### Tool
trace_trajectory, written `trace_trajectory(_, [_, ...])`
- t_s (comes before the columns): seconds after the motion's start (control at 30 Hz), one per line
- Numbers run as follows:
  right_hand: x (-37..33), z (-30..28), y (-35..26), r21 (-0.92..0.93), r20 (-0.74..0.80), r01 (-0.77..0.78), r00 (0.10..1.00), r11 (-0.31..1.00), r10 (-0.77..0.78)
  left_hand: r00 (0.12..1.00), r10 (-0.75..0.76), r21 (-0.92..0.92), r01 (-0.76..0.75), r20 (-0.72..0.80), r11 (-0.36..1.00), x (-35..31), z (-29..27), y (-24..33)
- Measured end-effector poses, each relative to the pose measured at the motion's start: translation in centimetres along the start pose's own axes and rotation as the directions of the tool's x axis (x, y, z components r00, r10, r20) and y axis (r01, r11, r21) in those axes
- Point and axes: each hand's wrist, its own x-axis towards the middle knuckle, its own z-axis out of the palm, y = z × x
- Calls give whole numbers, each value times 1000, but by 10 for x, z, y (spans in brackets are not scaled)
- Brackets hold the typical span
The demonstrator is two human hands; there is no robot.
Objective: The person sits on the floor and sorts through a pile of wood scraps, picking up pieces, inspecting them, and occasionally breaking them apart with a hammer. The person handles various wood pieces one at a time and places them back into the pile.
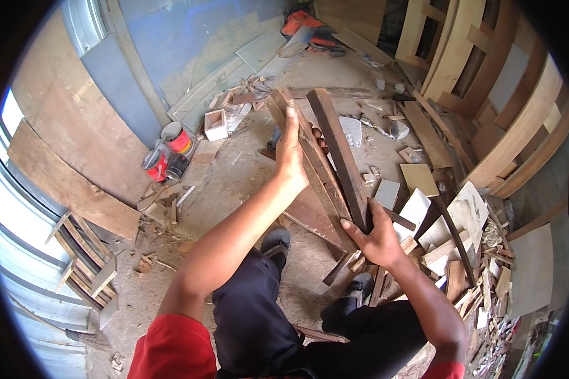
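Note:
In the middle of the head view I hold several long, narrow wooden strips up over the floor. My left hand is wrapped round a brown wooden strip bundle, thumb along its side near the far end. A darker wooden strip stands apart from it at the far end, and they come together near my right hand. That hand is closed round the near end of the dark strip, its thumb reaching toward the bundle. Part of the left fingers is hidden behind the wood.
Wood offcuts lie heaped at the right, beside leaning wooden frames. Red paint cans and a small white box stand at the left. A plywood sheet leans on the left wall. An orange and dark cloth lies at the back.

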Motion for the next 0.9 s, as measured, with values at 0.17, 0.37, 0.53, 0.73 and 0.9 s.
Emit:
trace_trajectory(0.17, [6, -4, -9, 116, 17, -17, 1000, 993, 15, 998, -52, 76, 55, -33, 996, -12, 9, 5])
trace_trajectory(0.37, [7, 0, -12, 45, 6, 22, 1000, 999, -22, 986, -6, 75, -7, 168, 997, -7, 14, -6])
trace_trajectory(0.53, [10, -12, -28, 23, 93, 49, 994, 999, -51, 973, -110, 5, 112, 202, 994, 5, -9, -4])
trace_trajectory(0.73, [-8, -25, -50, -19, 170, -12, 985, 1000, 15, 965, 250, 113, -258, 79, 960, -14, 1, 11])
trace_trajectory(0.9, [-18, -24, -51, 353, -46, 19, 999, 935, -3, 836, 20, -378, 226, 548, 898, 10, -29, 30])
